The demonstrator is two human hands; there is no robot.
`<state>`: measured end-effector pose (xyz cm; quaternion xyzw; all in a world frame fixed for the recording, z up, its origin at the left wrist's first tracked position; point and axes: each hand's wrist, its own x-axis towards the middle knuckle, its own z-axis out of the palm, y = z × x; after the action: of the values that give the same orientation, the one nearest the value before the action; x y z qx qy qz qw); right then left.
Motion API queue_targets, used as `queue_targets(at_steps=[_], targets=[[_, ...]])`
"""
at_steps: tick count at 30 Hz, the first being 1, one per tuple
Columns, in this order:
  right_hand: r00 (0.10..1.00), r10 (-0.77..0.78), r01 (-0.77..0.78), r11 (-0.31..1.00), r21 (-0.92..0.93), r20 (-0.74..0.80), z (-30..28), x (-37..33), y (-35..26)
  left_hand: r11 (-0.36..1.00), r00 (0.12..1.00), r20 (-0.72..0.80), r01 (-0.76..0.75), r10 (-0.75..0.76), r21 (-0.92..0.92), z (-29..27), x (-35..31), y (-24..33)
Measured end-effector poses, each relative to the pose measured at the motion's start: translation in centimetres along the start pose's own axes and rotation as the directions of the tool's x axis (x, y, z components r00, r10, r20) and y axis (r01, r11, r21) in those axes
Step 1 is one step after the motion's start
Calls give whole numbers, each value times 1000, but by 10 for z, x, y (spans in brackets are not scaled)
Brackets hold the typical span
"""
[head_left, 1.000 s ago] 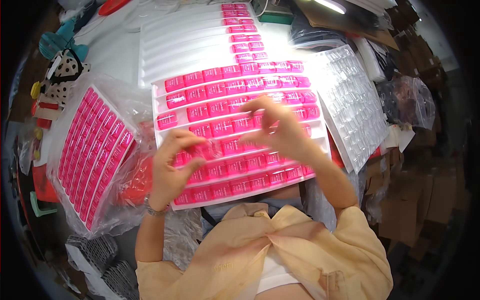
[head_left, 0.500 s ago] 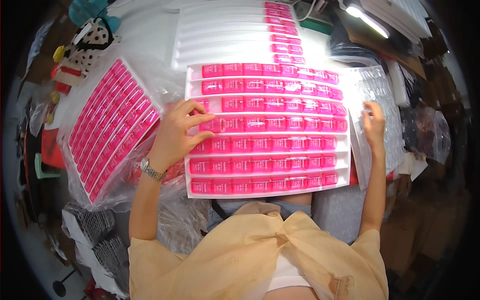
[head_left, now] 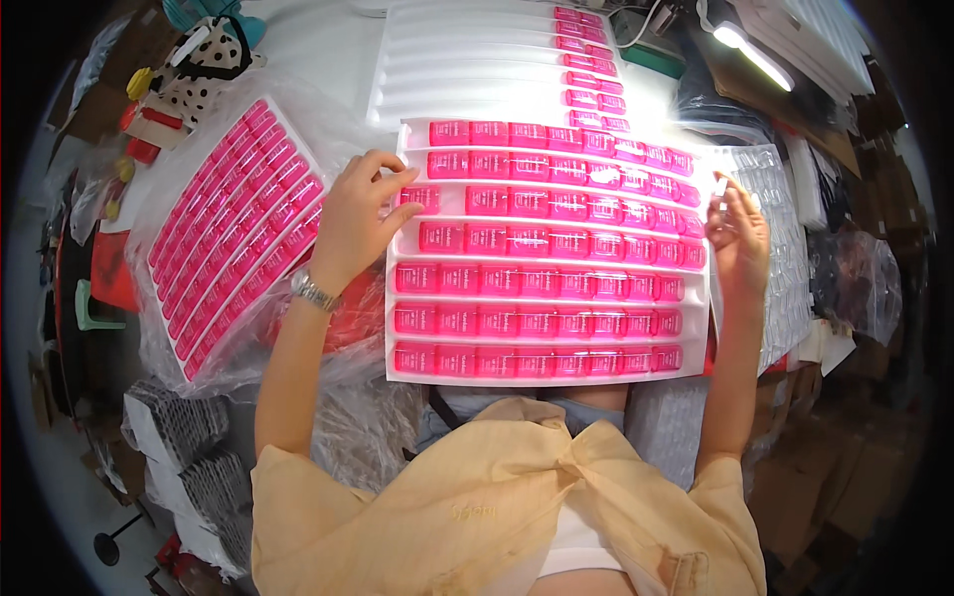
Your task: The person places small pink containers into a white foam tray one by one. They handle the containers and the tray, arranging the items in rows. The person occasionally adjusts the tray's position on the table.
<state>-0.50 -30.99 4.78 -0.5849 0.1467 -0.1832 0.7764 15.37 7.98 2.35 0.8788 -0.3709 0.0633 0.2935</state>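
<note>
pink boxes (head_left: pixel 542 273) – white tray, centre | bagged pink tray (head_left: pixel 234 233) – left

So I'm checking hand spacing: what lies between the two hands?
In the head view, rows of pink plastic boxes in a white slotted tray fill the stretch between the left hand and right hand.

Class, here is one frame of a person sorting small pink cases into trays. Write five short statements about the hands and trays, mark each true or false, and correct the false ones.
1. The left hand touches the near tray at its left edge. True.
2. The right hand lies flat on the tray's middle. False: it is raised at the right edge.
3. The pink cases sit in rows. True.
4. The bagged tray lies on the person's right. False: left.
5. The wristwatch is on the right wrist. False: left.
</note>
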Motion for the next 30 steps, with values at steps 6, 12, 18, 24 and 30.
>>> queue_targets(at_steps=[6, 12, 18, 24, 30], targets=[[977, -65, 127, 943, -309, 201, 124, -19, 21, 984, 1000, 22, 7, -11, 177, 3, -7, 7], [819, -444, 564, 741, -364, 363, 188, -33, 44, 396, 944, 39, 175, -327, -901, 22, -22, 71], [881, -212, 428, 740, -519, 423, 137, -42, 22, 608, 936, 26, 249, -352, -754, 16, -20, 46], [988, 151, -152, 988, -30, -26, 16, -33, -6, 988, 997, -1, 71, -71, -137, 9, 2, 8], [994, 38, -54, 986, -157, -107, -46, -72, -18, 910, 939, -62, 308, -337, -279, 30, 6, 23]])
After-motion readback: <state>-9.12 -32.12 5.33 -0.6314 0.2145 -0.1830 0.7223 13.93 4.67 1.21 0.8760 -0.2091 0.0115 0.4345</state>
